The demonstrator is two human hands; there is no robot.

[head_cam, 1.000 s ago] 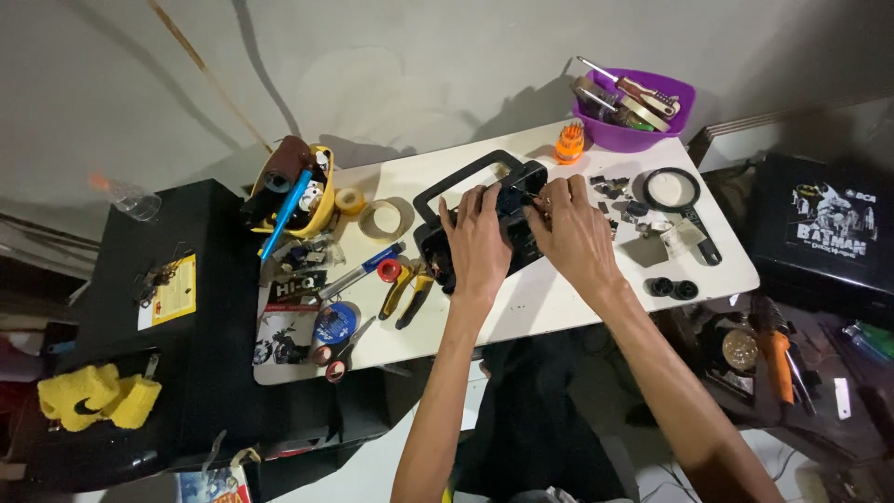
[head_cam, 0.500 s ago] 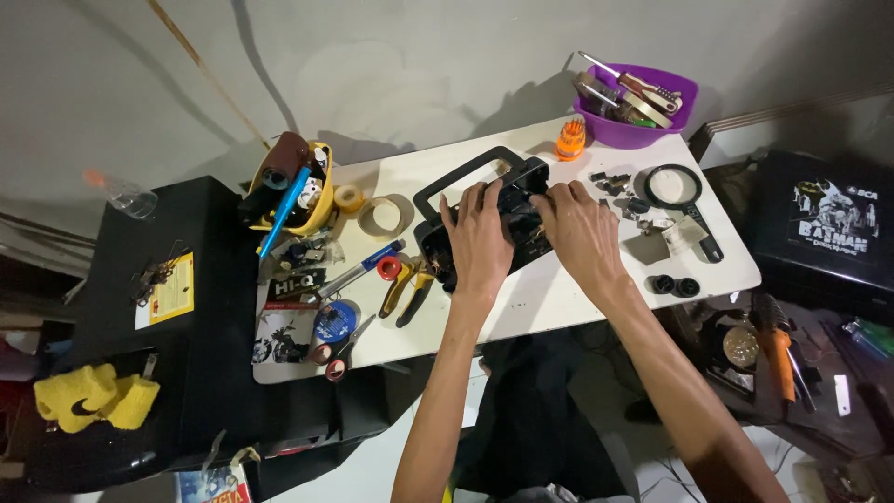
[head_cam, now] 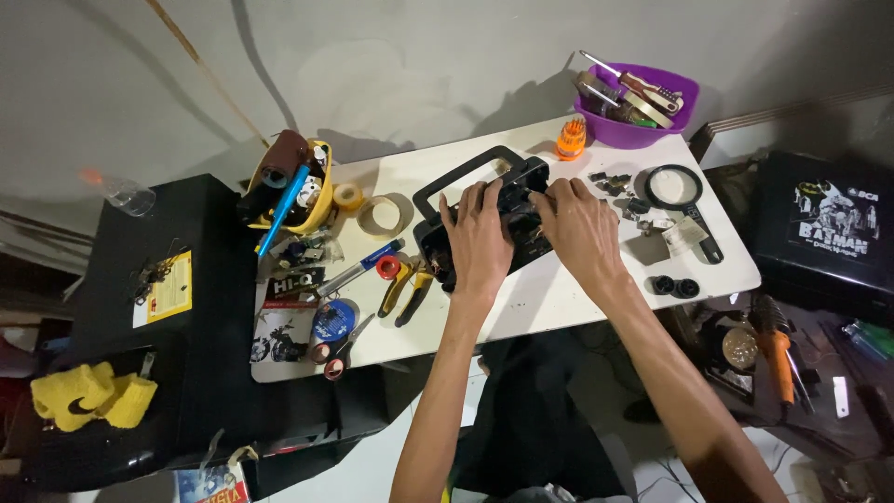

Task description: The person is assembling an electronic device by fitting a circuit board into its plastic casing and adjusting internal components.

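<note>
A black boxy device with a carrying handle lies in the middle of a white table. My left hand rests flat on its left half with fingers spread and pressing down. My right hand lies on its right half, fingertips near the top edge. Both hands touch the device and cover most of its upper face. Small dark parts lie just right of the device.
A purple bowl of tools, an orange screwdriver set, a magnifying glass, tape rolls, a yellow tool cup, pliers and scissors share the table. Black cases stand left and right.
Both hands stay on the black device and shift slightly over it; nothing else on the table has moved.
</note>
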